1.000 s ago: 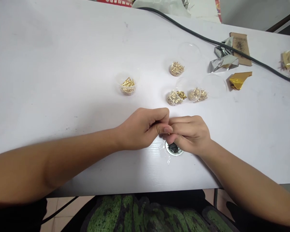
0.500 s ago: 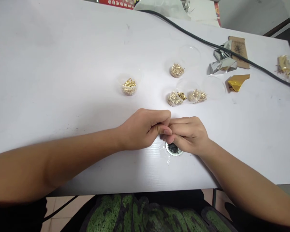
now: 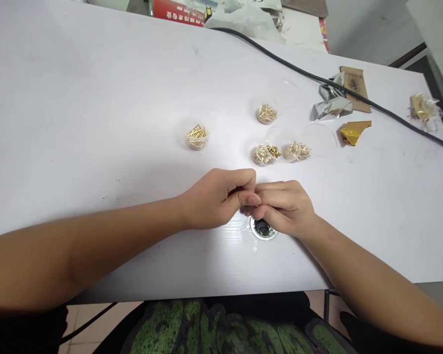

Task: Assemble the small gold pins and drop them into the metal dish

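My left hand [image 3: 221, 199] and my right hand [image 3: 288, 206] meet above the table, fingertips pressed together. Both are closed in a pinch, and whatever lies between the fingers is hidden or too small to name. Just below the right fingers, a round dark disc with a pale rim [image 3: 264, 229] lies on the table, partly covered by the hand, with clear tape or film around it. Beyond the hands stand clear round cups of small gold metal pins: one cup of longer pins [image 3: 197, 136] to the left, and several with shorter pieces, including a near cup [image 3: 263, 155] and a farther cup [image 3: 267, 114].
A black cable [image 3: 302, 72] runs across the back right of the white table [image 3: 96, 98]. Near it lie crumpled silver foil [image 3: 332, 108], gold foil [image 3: 355, 132], a brown cardboard piece [image 3: 356, 88] and a clear plastic bag [image 3: 424, 110]. A red printed package [image 3: 179, 12] sits at the back edge.
The view has tilted slightly, so the cups and foil appear a little lower and farther left. Both hands keep the same pinched pose, fingertips still together.
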The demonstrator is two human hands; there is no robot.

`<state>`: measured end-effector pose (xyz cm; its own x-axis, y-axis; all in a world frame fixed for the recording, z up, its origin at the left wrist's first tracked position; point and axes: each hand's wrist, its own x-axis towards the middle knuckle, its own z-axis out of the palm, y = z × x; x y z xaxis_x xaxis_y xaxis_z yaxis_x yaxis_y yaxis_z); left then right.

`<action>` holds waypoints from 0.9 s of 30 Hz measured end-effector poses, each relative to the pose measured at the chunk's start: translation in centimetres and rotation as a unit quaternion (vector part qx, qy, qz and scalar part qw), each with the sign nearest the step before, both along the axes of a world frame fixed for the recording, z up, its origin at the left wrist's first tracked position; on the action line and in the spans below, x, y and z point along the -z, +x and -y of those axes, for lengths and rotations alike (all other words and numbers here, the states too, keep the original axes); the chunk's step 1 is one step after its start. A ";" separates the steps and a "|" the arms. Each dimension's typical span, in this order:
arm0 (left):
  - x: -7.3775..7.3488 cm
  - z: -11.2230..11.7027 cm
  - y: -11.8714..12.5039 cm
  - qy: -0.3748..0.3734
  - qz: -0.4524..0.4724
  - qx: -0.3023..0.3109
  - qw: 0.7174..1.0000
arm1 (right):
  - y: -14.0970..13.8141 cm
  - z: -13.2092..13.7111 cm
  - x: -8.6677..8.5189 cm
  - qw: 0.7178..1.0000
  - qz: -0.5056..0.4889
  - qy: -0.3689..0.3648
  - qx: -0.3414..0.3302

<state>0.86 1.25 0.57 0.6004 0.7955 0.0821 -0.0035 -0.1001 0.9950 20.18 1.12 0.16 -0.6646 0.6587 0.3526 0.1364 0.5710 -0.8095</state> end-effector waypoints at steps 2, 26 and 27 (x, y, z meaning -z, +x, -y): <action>0.0 0.0 0.0 -0.005 0.003 0.000 1.000 | 0.0 0.0 0.0 1.000 0.002 0.008 -0.002; -0.1 -0.1 -0.5 -0.029 -0.031 -0.041 0.998 | -0.1 -0.3 -0.2 1.000 -0.001 0.009 0.007; -0.1 -0.1 -0.6 -0.029 -0.038 -0.041 0.998 | -0.1 -0.3 -0.1 1.000 -0.003 0.014 0.005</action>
<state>0.29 1.36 0.66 0.5354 0.8446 -0.0087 0.0774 -0.0388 0.9962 20.09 1.45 0.26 -0.6563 0.6549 0.3746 0.1372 0.5919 -0.7943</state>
